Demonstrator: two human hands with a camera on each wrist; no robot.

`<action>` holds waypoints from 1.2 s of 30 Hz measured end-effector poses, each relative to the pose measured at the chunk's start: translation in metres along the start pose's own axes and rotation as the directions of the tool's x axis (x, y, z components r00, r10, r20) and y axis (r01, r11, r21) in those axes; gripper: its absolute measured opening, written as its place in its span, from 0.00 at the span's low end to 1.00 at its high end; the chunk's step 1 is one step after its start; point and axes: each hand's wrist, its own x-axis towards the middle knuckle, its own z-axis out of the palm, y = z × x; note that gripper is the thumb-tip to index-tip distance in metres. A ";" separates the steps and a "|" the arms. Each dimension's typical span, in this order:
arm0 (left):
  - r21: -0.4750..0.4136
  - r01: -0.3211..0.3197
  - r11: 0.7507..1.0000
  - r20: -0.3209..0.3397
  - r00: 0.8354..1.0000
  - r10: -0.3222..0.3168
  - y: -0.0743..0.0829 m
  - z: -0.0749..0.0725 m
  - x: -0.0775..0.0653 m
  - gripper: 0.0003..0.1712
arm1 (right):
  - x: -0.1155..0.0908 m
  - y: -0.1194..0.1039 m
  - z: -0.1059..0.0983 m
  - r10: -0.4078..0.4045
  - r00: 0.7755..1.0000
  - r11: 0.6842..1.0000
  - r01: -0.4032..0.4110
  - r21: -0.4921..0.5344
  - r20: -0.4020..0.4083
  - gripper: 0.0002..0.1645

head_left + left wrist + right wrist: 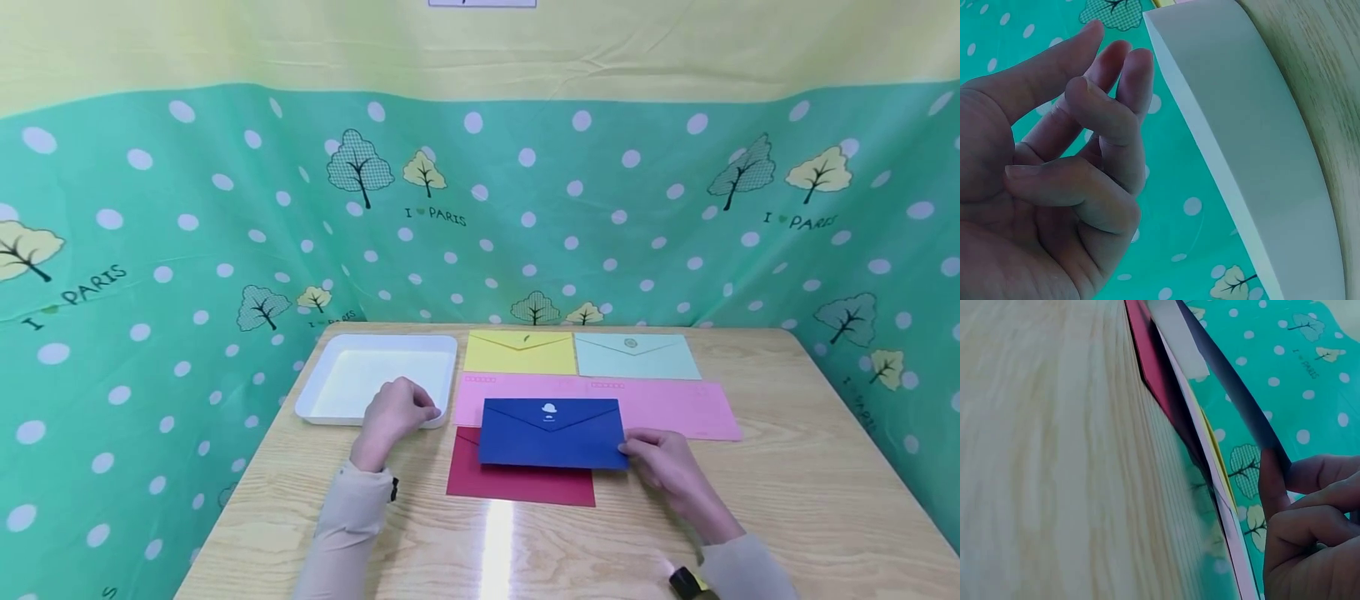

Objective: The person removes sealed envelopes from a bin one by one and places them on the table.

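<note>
My right hand pinches the lower right corner of a dark blue envelope, which has a white hat-and-moustache print on its flap. In the right wrist view this envelope is raised above the others, held between thumb and fingers. Below it lies a red envelope, partly covered in the head view. My left hand is over the near right corner of a white tray. Its fingers are loosely bent with nothing between them, beside the tray's outer wall.
Two pink envelopes lie across the table behind the blue one. Farther back are a yellow envelope and a pale mint envelope. A green dotted curtain hangs around the wooden table.
</note>
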 end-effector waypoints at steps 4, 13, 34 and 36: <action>-0.005 -0.002 1.000 -0.001 1.000 0.002 0.001 -0.002 -0.002 0.05 | -0.005 0.001 -0.010 0.006 1.000 1.000 -0.006 -0.012 -0.006 0.23; 0.008 -0.009 1.000 -0.006 1.000 0.009 0.004 -0.003 -0.004 0.05 | -0.013 0.005 -0.032 0.002 1.000 0.999 -0.002 -0.046 -0.006 0.24; 0.005 -0.015 1.000 0.002 1.000 0.015 0.006 -0.003 -0.005 0.05 | -0.030 0.021 -0.085 0.065 0.997 0.992 -0.061 -0.109 0.031 0.32; 0.007 -0.014 1.000 0.004 1.000 0.013 0.006 -0.003 -0.005 0.05 | -0.032 0.023 -0.089 0.074 0.997 0.992 -0.071 -0.101 0.031 0.33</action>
